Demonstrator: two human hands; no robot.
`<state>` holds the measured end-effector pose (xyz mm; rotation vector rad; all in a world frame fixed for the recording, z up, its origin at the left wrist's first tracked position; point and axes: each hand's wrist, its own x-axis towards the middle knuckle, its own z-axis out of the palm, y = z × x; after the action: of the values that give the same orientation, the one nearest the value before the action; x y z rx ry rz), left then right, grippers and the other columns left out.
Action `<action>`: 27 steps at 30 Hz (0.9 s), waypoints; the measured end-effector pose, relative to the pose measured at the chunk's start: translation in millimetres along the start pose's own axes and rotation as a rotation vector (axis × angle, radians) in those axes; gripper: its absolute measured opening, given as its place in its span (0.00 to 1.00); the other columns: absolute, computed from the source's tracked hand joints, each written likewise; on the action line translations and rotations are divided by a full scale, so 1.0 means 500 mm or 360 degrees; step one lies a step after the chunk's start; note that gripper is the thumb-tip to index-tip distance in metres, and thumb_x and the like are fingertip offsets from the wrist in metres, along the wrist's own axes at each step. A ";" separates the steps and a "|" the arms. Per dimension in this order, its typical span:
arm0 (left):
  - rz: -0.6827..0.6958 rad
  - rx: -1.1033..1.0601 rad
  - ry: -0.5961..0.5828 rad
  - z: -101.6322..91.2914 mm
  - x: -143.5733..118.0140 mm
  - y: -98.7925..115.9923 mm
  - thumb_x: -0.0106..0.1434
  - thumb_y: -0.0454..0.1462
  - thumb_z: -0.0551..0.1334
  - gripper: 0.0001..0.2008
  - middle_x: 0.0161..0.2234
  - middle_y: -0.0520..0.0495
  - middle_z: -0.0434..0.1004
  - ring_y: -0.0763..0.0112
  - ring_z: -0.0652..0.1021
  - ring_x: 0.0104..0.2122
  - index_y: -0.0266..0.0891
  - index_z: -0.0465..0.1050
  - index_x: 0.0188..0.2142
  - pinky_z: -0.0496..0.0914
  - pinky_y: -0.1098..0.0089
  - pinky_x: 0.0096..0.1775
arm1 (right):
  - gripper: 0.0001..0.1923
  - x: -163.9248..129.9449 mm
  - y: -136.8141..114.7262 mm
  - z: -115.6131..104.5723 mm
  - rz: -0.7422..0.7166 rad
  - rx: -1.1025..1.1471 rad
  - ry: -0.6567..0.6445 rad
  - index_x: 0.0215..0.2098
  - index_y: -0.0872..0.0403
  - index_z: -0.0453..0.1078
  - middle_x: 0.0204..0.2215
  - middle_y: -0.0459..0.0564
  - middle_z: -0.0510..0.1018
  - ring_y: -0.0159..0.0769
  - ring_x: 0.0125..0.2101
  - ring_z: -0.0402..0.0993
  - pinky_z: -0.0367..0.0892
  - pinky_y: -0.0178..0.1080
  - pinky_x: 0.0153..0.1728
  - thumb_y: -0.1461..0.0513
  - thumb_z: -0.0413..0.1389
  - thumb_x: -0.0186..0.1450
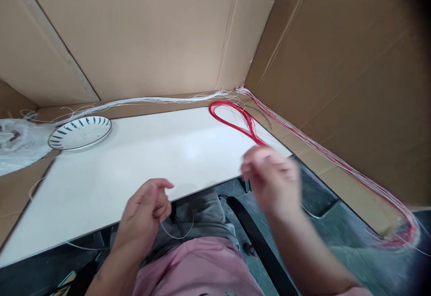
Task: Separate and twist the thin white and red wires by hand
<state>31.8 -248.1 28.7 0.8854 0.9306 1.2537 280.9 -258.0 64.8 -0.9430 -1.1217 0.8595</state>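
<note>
My left hand (148, 211) hovers over the near edge of the white table (134, 161), fingers curled, pinching a thin pale strand (182, 231) that loops down toward my lap. My right hand (271, 177) is blurred by motion at the table's right corner, fingers bunched together. It sits at the near end of a loop of red strands (235, 119) lying on the table. Whether it grips those red strands cannot be made out.
A white plate with dark dashes (80, 132) rests at the table's far left, beside crumpled clear plastic (16, 143). A bundle of white strands (151, 101) runs along the back edge. Red and white strands (336, 161) trail down the right side. Cardboard walls (151, 31) surround the table.
</note>
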 end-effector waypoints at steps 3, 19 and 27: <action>-0.0147 -0.0065 -0.0068 0.037 -0.001 -0.003 0.65 0.52 0.68 0.21 0.26 0.57 0.58 0.82 0.54 0.21 0.42 0.80 0.50 0.56 0.76 0.23 | 0.12 -0.044 0.088 0.088 0.0138 0.0230 -0.0082 0.29 0.53 0.79 0.27 0.47 0.78 0.31 0.26 0.69 0.66 0.36 0.29 0.56 0.63 0.69; 0.0137 -0.0116 0.0471 0.053 0.015 -0.085 0.62 0.55 0.70 0.20 0.45 0.46 0.83 0.68 0.76 0.45 0.42 0.85 0.41 0.70 0.67 0.50 | 0.08 -0.137 0.183 0.239 0.0549 0.0506 -0.0008 0.37 0.45 0.85 0.38 0.47 0.82 0.36 0.42 0.76 0.68 0.39 0.48 0.57 0.63 0.70; 0.0002 -0.0155 0.0576 0.063 -0.008 -0.096 0.62 0.56 0.69 0.23 0.51 0.43 0.82 0.61 0.79 0.50 0.42 0.83 0.45 0.70 0.61 0.57 | 0.11 -0.142 0.177 0.259 0.0643 0.0479 -0.0056 0.37 0.49 0.84 0.38 0.48 0.82 0.38 0.41 0.76 0.69 0.40 0.47 0.57 0.60 0.71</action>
<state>78.5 -258.5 -3.7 0.5911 1.1412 1.4765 131.8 -268.4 -20.6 -0.9155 -0.8097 1.3376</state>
